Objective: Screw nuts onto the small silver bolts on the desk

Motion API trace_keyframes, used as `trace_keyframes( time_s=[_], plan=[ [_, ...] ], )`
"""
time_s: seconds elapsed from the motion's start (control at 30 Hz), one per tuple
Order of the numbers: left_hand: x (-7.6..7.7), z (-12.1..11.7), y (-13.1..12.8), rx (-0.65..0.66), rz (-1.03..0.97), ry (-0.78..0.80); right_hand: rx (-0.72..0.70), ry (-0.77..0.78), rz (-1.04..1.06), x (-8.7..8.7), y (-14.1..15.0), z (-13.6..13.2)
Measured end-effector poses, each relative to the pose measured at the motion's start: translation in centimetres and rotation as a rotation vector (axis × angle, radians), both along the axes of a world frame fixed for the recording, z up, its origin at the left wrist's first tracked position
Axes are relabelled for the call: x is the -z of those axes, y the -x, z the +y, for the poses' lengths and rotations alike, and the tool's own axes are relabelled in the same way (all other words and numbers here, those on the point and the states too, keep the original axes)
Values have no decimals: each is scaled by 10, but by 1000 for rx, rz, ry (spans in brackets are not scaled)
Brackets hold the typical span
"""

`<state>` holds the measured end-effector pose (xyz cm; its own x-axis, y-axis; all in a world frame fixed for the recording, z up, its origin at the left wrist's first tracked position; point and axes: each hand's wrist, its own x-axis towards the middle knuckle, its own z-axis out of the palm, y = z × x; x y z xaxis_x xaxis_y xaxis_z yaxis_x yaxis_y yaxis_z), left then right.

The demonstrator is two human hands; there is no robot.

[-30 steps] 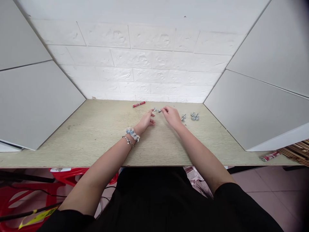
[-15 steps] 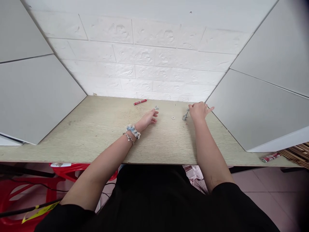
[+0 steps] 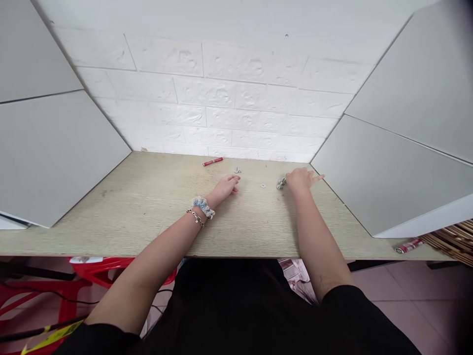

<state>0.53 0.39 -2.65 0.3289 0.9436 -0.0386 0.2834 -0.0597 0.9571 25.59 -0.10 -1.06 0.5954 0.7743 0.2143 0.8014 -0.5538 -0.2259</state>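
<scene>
Where metal fasteners (image 3: 281, 184) lie (clustered), right hand (image 3: 299, 180) curls.

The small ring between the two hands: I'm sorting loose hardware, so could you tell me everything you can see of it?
The small ring is pale and washer-like, with an open centre; it may be metal. It lies flat on the wooden-looking tabletop, between the left hand and the cluster of metal fasteners, nearer the fasteners. Only the tabletop touches it. Finer edge details are too small to tell.
</scene>
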Motion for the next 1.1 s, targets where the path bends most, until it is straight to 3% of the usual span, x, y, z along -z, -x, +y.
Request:
trace_keyframes(
  time_s=[0.1,0.17,0.33,0.47,0.6,0.67,0.83,1.1],
  plan=[
    [5,5,1,39,247,-372,-15,-1,8,0,0,0],
    [7,7,3,76,349,-537,-20,-18,7,0,0,-1],
    [7,8,5,93,440,-569,-109,-309,-50,-4,5,0],
    [6,7,5,132,506,-554,-462,-452,22,-5,28,6],
    [8,8,5,177,545,-564,-786,-305,169,4,67,11],
    [9,8,6,184,553,-574,-883,-182,167,9,86,13],
    [8,8,5,193,597,-586,-864,39,46,19,110,22],
    [3,4,6,195,534,-558,-862,128,30,17,119,41]
  ],
)
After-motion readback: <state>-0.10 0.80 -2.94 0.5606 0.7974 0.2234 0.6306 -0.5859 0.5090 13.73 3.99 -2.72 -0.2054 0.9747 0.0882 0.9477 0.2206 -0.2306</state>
